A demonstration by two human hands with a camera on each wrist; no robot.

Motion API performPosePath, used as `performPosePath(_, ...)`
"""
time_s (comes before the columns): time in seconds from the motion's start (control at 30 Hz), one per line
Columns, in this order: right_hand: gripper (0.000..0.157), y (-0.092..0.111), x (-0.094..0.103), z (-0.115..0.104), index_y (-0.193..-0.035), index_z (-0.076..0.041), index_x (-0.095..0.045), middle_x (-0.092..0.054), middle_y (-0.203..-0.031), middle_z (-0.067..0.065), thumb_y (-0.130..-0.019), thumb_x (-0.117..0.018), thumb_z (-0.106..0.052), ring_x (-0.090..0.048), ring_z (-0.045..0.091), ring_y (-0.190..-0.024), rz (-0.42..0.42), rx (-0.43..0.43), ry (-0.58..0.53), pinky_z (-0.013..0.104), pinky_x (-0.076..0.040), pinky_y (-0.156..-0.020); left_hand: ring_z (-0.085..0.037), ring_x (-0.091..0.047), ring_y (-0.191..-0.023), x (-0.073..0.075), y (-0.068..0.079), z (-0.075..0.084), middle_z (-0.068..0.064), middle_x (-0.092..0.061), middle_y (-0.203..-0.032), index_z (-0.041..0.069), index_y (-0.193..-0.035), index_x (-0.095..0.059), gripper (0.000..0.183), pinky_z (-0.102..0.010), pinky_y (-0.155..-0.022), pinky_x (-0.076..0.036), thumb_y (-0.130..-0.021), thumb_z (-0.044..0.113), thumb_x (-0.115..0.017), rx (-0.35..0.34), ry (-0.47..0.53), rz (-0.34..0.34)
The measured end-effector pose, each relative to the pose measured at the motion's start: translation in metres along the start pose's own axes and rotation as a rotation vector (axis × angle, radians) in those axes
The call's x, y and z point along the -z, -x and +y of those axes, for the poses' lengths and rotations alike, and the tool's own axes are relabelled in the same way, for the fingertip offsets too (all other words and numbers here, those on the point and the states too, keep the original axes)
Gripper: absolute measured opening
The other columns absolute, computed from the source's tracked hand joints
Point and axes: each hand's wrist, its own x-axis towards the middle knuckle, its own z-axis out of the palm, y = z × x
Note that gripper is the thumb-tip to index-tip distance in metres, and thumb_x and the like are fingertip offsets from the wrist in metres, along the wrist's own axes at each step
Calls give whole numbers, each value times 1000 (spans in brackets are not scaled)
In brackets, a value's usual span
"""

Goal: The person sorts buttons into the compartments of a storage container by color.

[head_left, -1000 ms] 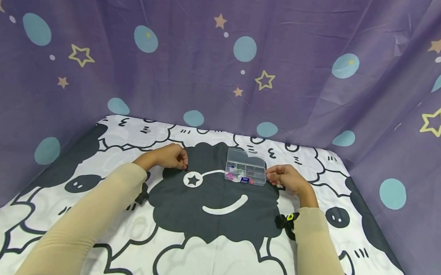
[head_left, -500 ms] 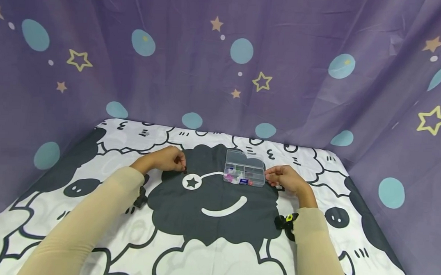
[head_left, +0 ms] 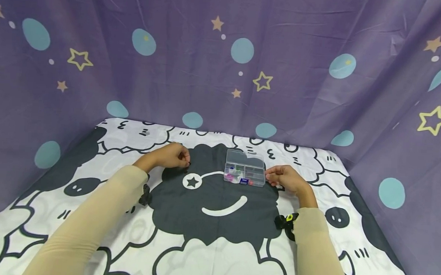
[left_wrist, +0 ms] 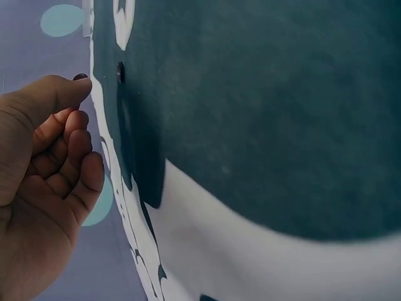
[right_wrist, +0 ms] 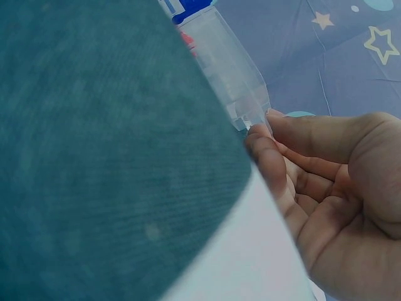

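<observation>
At the far left of the dark cloud print, my left hand (head_left: 173, 155) pinches a small dark, shiny round piece (left_wrist: 80, 76) at the tip of its thumb. A similar small dark piece (left_wrist: 120, 72) lies on the cloth just below the fingertips. My right hand (head_left: 287, 178) grips the right end of a clear plastic compartment box (head_left: 255, 176), thumb and fingers at its corner in the right wrist view. The box lid (head_left: 240, 157) is raised at the back. Small pink, white, blue and red items (head_left: 233, 177) lie inside; their kinds are too small to tell.
A white cloth (head_left: 215, 264) with dark cartoon prints covers the table. Purple curtains (head_left: 193, 87) with stars and ovals hang along the back and sides. Black wrist mounts (head_left: 286, 222) sit at both cuffs.
My left hand dipped slightly toward the cloth, then rose a little, and the small dark piece on the cloth now shows apart from the fingertips. The right hand and box stay put.
</observation>
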Motion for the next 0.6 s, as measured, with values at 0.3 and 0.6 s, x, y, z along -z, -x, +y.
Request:
performPosePath(0.3,28,0,0,0,-122,12,-63,-71,-104,12,-101,-62,-6,-65,16,-84,-5,0,-9,31,-57,-76,-10,-57,-66,0,-10,12,4,-65,-73,11,-82,-71,7,-28,-65,-48,-88,10,-75,-46,-12,41)
performPosePath(0.6,25,-2,0,3,-120,11,-65,-70,-100,10,-100,-63,-5,-65,15,-83,-3,2,-6,29,-57,-76,-10,-57,-66,-7,-24,28,4,-65,-73,10,-82,-70,7,-29,-67,-48,-87,11,-75,-68,-23,83)
